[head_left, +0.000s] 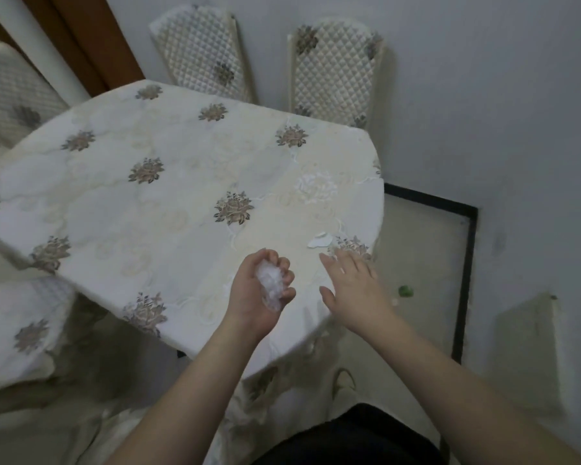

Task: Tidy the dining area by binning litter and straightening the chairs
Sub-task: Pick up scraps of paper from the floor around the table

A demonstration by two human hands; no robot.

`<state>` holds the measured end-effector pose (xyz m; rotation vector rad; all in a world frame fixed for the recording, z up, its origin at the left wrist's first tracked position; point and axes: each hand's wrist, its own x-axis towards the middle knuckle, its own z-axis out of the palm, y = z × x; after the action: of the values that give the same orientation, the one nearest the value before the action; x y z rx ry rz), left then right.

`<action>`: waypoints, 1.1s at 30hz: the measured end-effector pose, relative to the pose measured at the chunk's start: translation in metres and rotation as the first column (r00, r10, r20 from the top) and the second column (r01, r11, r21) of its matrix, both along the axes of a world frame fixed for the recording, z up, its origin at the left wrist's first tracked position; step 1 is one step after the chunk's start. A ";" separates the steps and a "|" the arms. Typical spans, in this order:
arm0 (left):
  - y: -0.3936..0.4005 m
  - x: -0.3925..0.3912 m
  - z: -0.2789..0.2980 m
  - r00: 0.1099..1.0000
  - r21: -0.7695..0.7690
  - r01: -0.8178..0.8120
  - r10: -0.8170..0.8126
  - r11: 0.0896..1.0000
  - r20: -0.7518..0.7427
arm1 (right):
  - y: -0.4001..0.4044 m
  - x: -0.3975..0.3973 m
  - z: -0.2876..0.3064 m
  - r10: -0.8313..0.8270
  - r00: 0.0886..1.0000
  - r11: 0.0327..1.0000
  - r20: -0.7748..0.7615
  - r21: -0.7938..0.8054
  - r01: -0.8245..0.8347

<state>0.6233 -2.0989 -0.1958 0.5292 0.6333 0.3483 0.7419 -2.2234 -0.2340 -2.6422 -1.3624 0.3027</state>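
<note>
while the left hand (260, 290) curls palm-up over the table (168, 182), its fingers hold a crumpled wad of clear plastic litter (271, 286) in the cup of the palm, the only thing here serving as a container. the right hand (353, 290) is spread flat with straight fingers, palm down, just above the near right part of the flowered tablecloth (121, 169), holding nothing. just beyond its fingertips a small white scrap (320, 240) lies on the cloth, near the table's right edge. on the floor (423, 250) to the right of the table sit a small green bit (405, 290) and a pale crumb (395, 301) just beside it, inside a dark-edged floor panel. two quilted chairs (332, 68) stand against the far wall, their backs close to the table's far edge; the left one (202, 52) leans at a tilt. another covered chair (10, 92) shows at far left and one more (21, 327) at near left, partly tucked under the cloth.
</note>
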 end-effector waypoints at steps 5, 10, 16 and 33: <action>0.017 0.046 0.007 0.995 0.017 -0.077 0.078 0.997 -0.055 | 0.043 0.055 -0.018 0.125 0.992 0.992 -0.019 -0.017 -0.126; 0.027 0.072 -0.002 0.983 -0.013 -0.162 0.161 0.987 -0.093 | 0.081 0.098 -0.053 0.225 0.974 0.972 -0.009 -0.073 -0.225; 0.030 0.078 -0.016 0.962 -0.037 -0.243 0.236 0.969 -0.137 | 0.107 0.116 -0.097 0.254 0.967 0.920 0.013 -0.311 -0.238; 0.032 0.060 -0.022 0.934 -0.030 -0.304 0.292 0.952 -0.204 | 0.119 0.123 -0.132 0.346 0.914 0.938 0.210 -0.097 -0.333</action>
<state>0.6831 -2.0674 -0.2179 0.4112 0.9185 0.5662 0.8645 -2.1046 -0.3659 -2.5355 -1.9192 0.0830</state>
